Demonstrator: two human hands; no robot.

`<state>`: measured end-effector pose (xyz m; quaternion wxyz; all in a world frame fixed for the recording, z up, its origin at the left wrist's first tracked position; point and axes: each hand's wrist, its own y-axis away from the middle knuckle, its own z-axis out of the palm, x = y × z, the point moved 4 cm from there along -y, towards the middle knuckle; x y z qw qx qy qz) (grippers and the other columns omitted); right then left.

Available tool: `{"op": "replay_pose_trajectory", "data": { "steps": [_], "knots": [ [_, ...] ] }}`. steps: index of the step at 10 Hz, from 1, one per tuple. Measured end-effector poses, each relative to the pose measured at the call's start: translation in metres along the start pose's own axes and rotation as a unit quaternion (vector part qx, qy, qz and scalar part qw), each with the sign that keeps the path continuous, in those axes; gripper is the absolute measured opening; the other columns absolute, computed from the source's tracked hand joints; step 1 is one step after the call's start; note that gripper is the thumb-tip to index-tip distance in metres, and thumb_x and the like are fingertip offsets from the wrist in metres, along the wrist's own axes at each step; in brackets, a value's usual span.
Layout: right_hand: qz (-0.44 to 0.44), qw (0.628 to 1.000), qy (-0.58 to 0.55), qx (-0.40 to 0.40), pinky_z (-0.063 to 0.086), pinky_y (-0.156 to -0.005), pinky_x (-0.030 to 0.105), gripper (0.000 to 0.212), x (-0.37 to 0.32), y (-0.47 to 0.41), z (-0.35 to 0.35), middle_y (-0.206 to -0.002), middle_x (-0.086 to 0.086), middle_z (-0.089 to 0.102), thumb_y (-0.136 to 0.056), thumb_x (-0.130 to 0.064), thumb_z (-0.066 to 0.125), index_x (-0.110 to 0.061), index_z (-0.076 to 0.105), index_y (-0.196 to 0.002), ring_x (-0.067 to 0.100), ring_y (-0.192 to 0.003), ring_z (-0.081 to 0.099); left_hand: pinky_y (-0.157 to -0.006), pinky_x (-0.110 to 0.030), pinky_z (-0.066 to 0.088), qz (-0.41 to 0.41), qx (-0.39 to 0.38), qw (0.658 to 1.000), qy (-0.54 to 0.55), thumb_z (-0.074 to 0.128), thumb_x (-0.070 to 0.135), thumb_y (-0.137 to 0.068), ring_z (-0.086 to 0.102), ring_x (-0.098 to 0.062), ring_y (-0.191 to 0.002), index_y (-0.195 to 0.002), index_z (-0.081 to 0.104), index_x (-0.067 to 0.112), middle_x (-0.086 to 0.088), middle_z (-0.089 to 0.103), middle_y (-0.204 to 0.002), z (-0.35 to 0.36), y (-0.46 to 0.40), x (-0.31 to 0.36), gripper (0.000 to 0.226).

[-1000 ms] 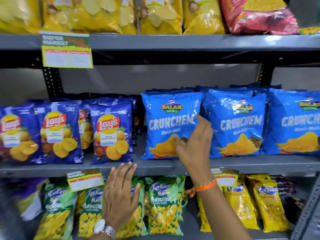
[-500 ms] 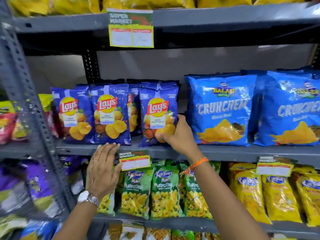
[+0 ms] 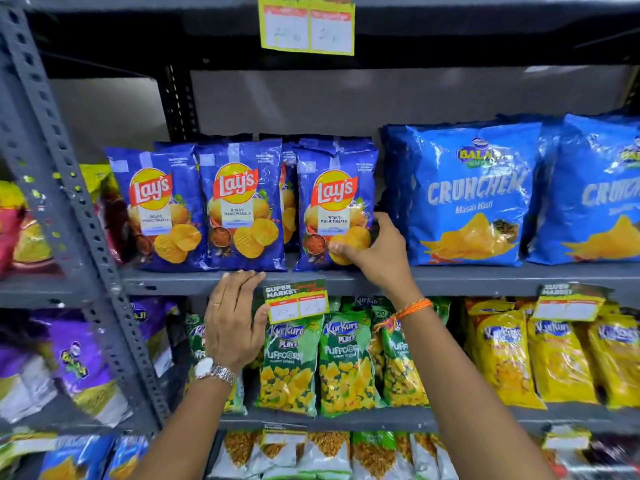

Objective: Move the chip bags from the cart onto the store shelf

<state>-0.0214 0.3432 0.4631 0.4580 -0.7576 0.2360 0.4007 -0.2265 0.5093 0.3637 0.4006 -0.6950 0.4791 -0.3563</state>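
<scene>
The right hand (image 3: 375,252) has its grip closed on the lower right corner of the rightmost dark blue chip bag (image 3: 334,209), thumb on the front near the bottom and fingers curled around the bag's right edge. The left hand (image 3: 233,322) holds nothing: its grip is flat and spread, fingertips resting on the front lip of the grey shelf (image 3: 485,277), just left of a price tag (image 3: 296,303). The held bag stands upright on that shelf, last in a row of matching bags (image 3: 240,206), with bigger light blue bags (image 3: 471,195) close on its right. Below hang green snack bags (image 3: 346,362) and yellow bags (image 3: 554,358). A perforated grey metal post (image 3: 69,188) slants down the left side of the rack.
</scene>
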Motion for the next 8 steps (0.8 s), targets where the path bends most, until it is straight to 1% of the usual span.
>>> {"op": "replay_pose_trajectory", "data": {
  "steps": [1,2,3,4,5,6,7,8],
  "knots": [
    [0.003,1.0,0.001,0.007,0.05,-0.066,0.004,0.065,0.002,0.0,0.002,-0.097,-0.024,0.062,-0.062,-0.034,0.095,-0.031,0.052,-0.111,-0.013,-0.088,0.059,-0.126,-0.037,0.026,-0.004,0.007,1.0,0.014,0.033,0.041,-0.105,0.057,-0.03,-0.126,-0.134,0.06,0.009,-0.011,0.064,-0.13,0.002,0.0,-0.002,0.051],
    [0.004,1.0,0.003,0.008,0.05,-0.073,0.012,0.065,0.004,-0.001,0.002,-0.104,-0.016,0.065,-0.063,-0.036,0.095,-0.031,0.051,-0.111,-0.002,-0.091,0.064,-0.126,-0.037,0.027,-0.005,0.014,1.0,0.02,0.033,0.041,-0.105,0.057,-0.03,-0.126,-0.134,0.06,0.011,-0.01,0.065,-0.13,0.003,0.0,-0.005,0.05],
    [0.002,1.0,0.01,0.004,0.05,-0.07,0.008,0.066,0.002,-0.001,0.001,-0.107,-0.011,0.066,-0.063,-0.037,0.094,-0.03,0.051,-0.112,0.006,-0.094,0.066,-0.126,-0.037,0.026,-0.003,0.017,1.0,0.019,0.034,0.039,-0.105,0.057,-0.029,-0.126,-0.134,0.06,0.011,-0.009,0.065,-0.13,0.004,0.0,-0.004,0.048],
    [0.002,1.0,0.014,0.003,0.05,-0.063,0.001,0.066,0.0,0.0,0.001,-0.106,-0.012,0.065,-0.063,-0.038,0.094,-0.027,0.052,-0.113,-0.006,-0.089,0.063,-0.127,-0.037,0.025,0.0,0.017,1.0,0.012,0.037,0.035,-0.104,0.057,-0.029,-0.127,-0.134,0.06,0.011,-0.01,0.065,-0.13,0.004,0.0,-0.004,0.046],
    [0.006,1.0,0.013,0.011,0.055,-0.072,0.006,0.069,0.002,0.001,0.001,-0.111,-0.005,0.069,-0.062,-0.039,0.094,-0.021,0.055,-0.116,0.009,-0.097,0.068,-0.125,-0.039,0.029,0.001,0.014,1.0,0.012,0.038,0.035,-0.104,0.056,-0.029,-0.127,-0.134,0.061,0.01,-0.01,0.065,-0.13,0.001,0.001,-0.003,0.046],
    [0.003,1.0,0.007,0.013,0.059,-0.087,0.027,0.082,0.007,0.001,0.0,-0.119,0.001,0.068,-0.061,-0.04,0.095,-0.014,0.054,-0.127,0.017,-0.108,0.066,-0.121,-0.043,0.035,0.0,0.018,1.0,0.013,0.035,0.037,-0.105,0.055,-0.027,-0.128,-0.134,0.061,0.01,-0.009,0.065,-0.13,0.001,0.002,-0.002,0.048],
    [0.013,1.0,0.009,0.022,0.054,-0.078,0.015,0.088,-0.004,0.006,-0.007,-0.107,-0.006,0.061,-0.063,-0.037,0.095,-0.011,0.049,-0.133,0.013,-0.099,0.062,-0.119,-0.047,0.038,-0.003,0.007,1.0,0.015,0.037,0.035,-0.104,0.056,-0.028,-0.127,-0.134,0.062,0.009,-0.01,0.066,-0.13,-0.005,0.0,0.003,0.047],
    [0.013,0.995,-0.063,0.08,0.058,-0.084,0.025,0.084,-0.008,0.015,-0.032,-0.109,0.002,0.061,-0.071,-0.032,0.091,-0.011,0.045,-0.137,0.017,-0.1,0.065,-0.118,-0.048,0.038,-0.02,0.018,1.0,0.014,0.043,0.028,-0.1,0.058,-0.029,-0.125,-0.132,0.063,0.008,-0.011,0.066,-0.129,-0.004,-0.001,0.007,0.042]
  ]
}}
